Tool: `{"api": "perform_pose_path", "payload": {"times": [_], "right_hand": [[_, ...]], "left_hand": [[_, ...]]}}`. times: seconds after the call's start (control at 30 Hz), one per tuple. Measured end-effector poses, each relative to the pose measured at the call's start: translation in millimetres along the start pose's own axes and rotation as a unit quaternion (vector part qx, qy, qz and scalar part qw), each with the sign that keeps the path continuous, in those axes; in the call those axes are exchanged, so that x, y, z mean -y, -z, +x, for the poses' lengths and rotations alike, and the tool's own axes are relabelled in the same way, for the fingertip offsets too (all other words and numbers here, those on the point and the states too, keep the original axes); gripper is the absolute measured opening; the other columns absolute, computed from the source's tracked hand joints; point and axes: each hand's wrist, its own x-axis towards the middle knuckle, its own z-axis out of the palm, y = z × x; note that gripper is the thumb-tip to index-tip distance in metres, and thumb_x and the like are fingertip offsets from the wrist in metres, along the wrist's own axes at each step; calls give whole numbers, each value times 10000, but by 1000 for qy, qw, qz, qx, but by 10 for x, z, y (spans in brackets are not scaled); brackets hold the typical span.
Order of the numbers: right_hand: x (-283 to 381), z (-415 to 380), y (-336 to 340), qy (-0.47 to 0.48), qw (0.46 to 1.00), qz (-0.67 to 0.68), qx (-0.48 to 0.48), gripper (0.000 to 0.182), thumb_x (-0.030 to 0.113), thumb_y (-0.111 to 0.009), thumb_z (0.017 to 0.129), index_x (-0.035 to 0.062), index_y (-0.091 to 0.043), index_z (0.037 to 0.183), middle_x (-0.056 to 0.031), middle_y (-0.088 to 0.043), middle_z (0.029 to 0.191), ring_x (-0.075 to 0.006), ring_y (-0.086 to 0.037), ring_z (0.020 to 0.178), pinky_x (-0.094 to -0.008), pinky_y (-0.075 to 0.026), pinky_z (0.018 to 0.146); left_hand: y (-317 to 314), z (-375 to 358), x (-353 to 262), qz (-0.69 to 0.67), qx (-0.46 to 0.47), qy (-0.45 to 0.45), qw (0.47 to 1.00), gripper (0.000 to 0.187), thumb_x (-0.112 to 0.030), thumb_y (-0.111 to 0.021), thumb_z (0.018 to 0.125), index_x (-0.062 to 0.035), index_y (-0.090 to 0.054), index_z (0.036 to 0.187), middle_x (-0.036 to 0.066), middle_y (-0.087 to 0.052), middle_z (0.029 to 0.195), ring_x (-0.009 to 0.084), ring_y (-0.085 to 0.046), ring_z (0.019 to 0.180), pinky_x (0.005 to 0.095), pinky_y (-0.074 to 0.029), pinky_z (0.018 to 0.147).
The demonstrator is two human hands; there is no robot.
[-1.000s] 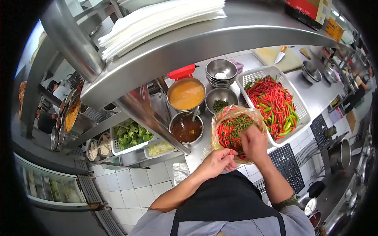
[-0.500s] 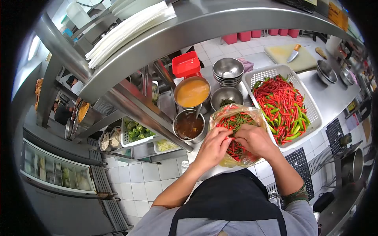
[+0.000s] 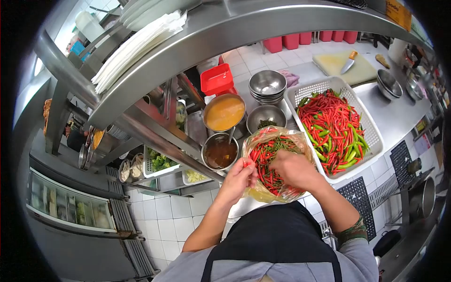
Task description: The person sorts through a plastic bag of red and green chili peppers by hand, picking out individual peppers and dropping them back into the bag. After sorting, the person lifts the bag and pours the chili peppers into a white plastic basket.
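A clear plastic bag (image 3: 307,145) stands rolled open in front of me, full of thin red chili peppers (image 3: 261,151) with green stems. At the bag's left rim, my left hand (image 3: 238,181) is closed, with a bit of red chili (image 3: 248,164) showing at its fingertips. Over the right part of the bag, my right hand (image 3: 297,170) has its fingers curled down among the chilies; whatever they pinch is hidden. Just right of the bag is a white perforated basket (image 3: 373,136) heaped with red and green chilies (image 3: 331,122).
Behind the bag sit a steel bowl with dark green bits (image 3: 278,115) and stacked steel bowls (image 3: 268,84). To the left are pots of orange liquid (image 3: 225,114) and brown sauce (image 3: 221,152). A knife (image 3: 348,63) lies on a cutting board (image 3: 364,73). A steel shelf (image 3: 263,19) crosses above.
My hands were together over the middle of the bag. Now the left has drawn back left to the rim, while the right has moved slightly left and down. The view has shifted slightly.
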Motion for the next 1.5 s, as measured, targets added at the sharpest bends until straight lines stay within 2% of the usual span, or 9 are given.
{"api": "perform_pose_path", "payload": {"times": [0.17,0.33,0.53,0.77,0.87,1.2,1.3,1.33,1.5], "right_hand": [[91,133,-100,67,993,-17,98,247,121,-558,844,129,-737,1014,-177,-581,987,-321,-637,971,-429,-521,811],[-13,158,-57,113,990,30,77,178,107,-608,832,106,-736,955,-131,-592,938,-297,-641,893,-414,-522,752],[81,10,194,66,979,164,-97,162,34,-697,780,87,-738,928,-72,-620,817,-260,-650,731,-363,-523,637],[188,-241,62,100,959,232,-132,182,40,-711,802,55,-703,983,-64,-653,821,-212,-644,688,-332,-520,620],[51,-360,-32,-145,893,411,-110,151,77,-704,866,25,-679,1005,-37,-660,811,-116,-603,642,-272,-490,573],[52,-267,-202,-215,740,637,-29,154,128,-693,914,26,-607,836,32,-599,682,-27,-525,580,-229,-411,486],[185,-240,-260,-160,866,457,-120,167,113,-696,895,25,-604,787,-11,-593,664,-104,-557,552,-272,-415,483],[275,-198,-163,-61,946,249,-198,165,99,-700,862,28,-596,755,-80,-571,671,-222,-588,570,-327,-442,499],[439,50,-227,5,961,100,-257,198,102,-720,822,33,-562,726,-126,-549,691,-312,-594,615,-409,-475,539]], "left_hand": [[-47,-127,50,-91,8,58,994,100,-206,-524,1023,-123,-518,969,-72,-363,672,51,-307,556,222,-263,498],[-50,-230,23,-17,19,53,998,213,-233,-508,1035,-33,-566,1077,-47,-402,637,56,-381,541,231,-355,493],[-207,-237,70,-52,3,85,995,322,-249,-434,1065,-8,-550,1245,78,-655,913,165,-671,856,287,-559,764],[-260,-101,284,-96,53,88,990,228,-165,-419,1061,-17,-537,1187,108,-654,1037,178,-667,926,322,-565,814],[-287,-155,249,-17,82,97,992,204,-160,-427,1058,-26,-529,1172,93,-650,1004,145,-649,838,296,-549,766],[-473,-270,193,160,93,-17,983,184,-183,-428,1057,-28,-498,1128,82,-637,939,129,-620,760,269,-526,726],[-392,-300,239,182,79,-35,980,175,-189,-429,1055,-35,-488,1114,66,-620,884,125,-606,728,272,-526,702],[-365,-295,233,148,72,-19,986,172,-191,-430,1056,-38,-487,1109,60,-613,869,127,-604,721,276,-528,696],[-201,-224,235,13,48,25,998,163,-204,-437,1058,-51,-486,1086,43,-596,834,133,-605,705,291,-540,678]]}}
